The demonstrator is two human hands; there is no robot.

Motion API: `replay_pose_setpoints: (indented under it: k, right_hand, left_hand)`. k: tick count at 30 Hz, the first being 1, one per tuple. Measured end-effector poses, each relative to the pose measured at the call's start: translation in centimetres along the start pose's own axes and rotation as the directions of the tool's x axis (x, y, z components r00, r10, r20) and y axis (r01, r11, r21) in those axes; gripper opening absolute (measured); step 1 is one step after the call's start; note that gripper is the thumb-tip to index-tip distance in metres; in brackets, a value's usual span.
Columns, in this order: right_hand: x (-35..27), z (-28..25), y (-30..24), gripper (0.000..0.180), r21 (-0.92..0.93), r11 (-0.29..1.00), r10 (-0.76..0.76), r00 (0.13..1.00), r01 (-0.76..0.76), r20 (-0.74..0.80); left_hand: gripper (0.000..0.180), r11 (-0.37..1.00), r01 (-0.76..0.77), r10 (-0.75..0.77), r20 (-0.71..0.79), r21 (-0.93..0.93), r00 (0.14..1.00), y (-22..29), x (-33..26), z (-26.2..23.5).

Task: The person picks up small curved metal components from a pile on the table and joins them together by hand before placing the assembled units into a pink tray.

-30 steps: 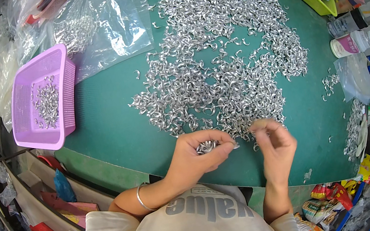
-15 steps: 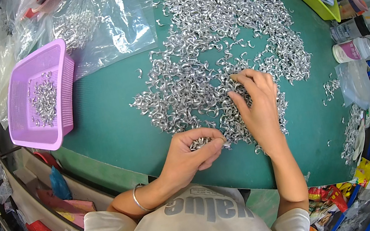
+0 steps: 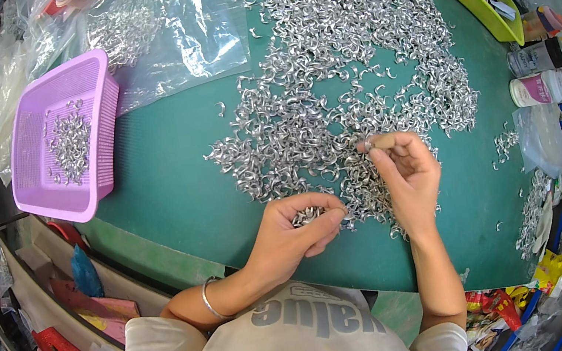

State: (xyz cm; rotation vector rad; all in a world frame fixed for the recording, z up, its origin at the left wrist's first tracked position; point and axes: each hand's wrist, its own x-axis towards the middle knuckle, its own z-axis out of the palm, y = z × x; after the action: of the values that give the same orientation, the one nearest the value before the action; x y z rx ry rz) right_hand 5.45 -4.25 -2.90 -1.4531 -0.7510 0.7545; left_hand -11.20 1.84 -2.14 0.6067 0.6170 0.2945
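Observation:
A wide heap of small curved silvery metal pieces (image 3: pixel 356 4) spreads over the green tabletop (image 3: pixel 164 151). My left hand (image 3: pixel 292 237), with a bangle on its wrist, is curled at the heap's near edge. Several of the metal pieces (image 3: pixel 309 215) lie cupped in its palm, and its thumb and forefinger are pressed together. Over the heap's near right part, my right hand (image 3: pixel 408 172) pinches one curved metal piece (image 3: pixel 368 147) between thumb and forefinger. Its other fingers are bent inward.
At the left stands a purple plastic basket (image 3: pixel 111 108) with some metal pieces in it. Behind it lies clear plastic sheeting (image 3: pixel 198 47). A green basket (image 3: pixel 495 25) and several jars (image 3: pixel 540 88) line the right side. Smaller piles of pieces (image 3: pixel 534 210) lie near the right edge.
My right hand has drawn back toward me from the heap, and its thumb and forefinger have closed on a metal piece. My left hand stays nearly where it was. The view has shifted slightly.

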Motion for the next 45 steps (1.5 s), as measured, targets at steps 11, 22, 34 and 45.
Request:
replay_pose_setpoints:
  k: [11,22,34,45]
  right_hand:
    - [-4.1,0.8,-3.4,0.022,0.175,0.978,0.126,0.988,-0.109,-0.087]
    - [-6.1,0.9,-4.3,0.022,0.033,0.991,-0.128,0.988,0.131,-0.08]
    - [-6.5,0.5,-6.3,0.013,-0.445,0.816,-0.397,0.917,0.368,0.031]
    - [-7.0,0.3,-5.9,0.013,-0.488,0.747,-0.472,0.877,0.451,0.087]
  left_hand:
    - [0.012,0.997,-0.069,0.069,0.02,-0.024,0.997,0.7,0.3,1.4]
    - [0.014,0.972,-0.139,0.132,0.048,0.187,0.99,1.4,-0.9,2.5]
    - [0.013,0.722,-0.54,0.47,0.266,0.432,0.841,1.7,-1.1,2.8]
    - [0.014,0.702,-0.58,0.498,0.297,0.414,0.815,1.8,-1.5,2.7]
